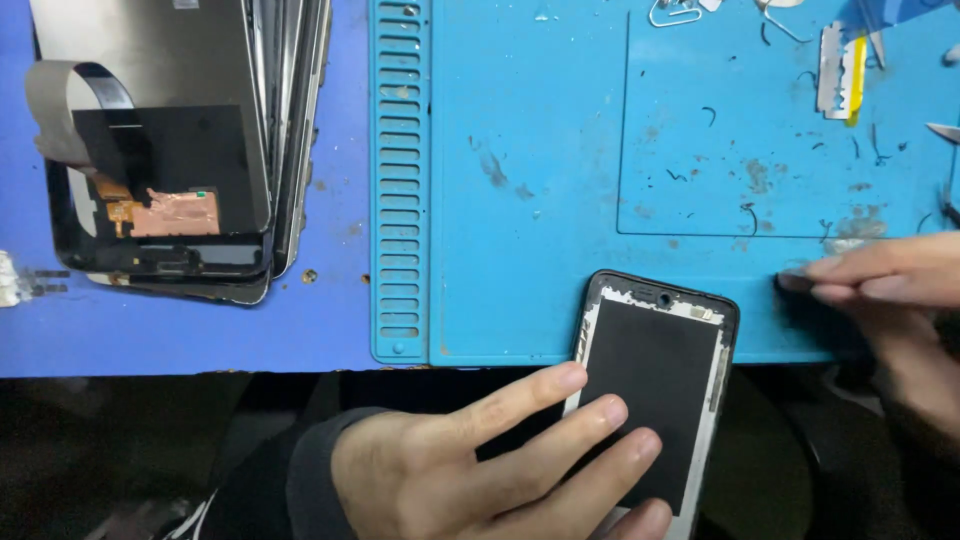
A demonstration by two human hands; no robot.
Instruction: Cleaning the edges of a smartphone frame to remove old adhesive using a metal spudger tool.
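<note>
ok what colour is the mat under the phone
Light blue mat, scuffed and speckled with dark bits, under the black-faced phone; seen in the head view.

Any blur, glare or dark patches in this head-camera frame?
Head view: the right hand is motion-blurred at its fingertips; the left hand and the phone frame are sharp; the blue mat is evenly lit without glare; the area below the table edge is dark.

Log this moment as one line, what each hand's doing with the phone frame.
left hand: fingers flat on phone frame | right hand: fingertips on blue mat beside frame | stack of screens: far left
</note>
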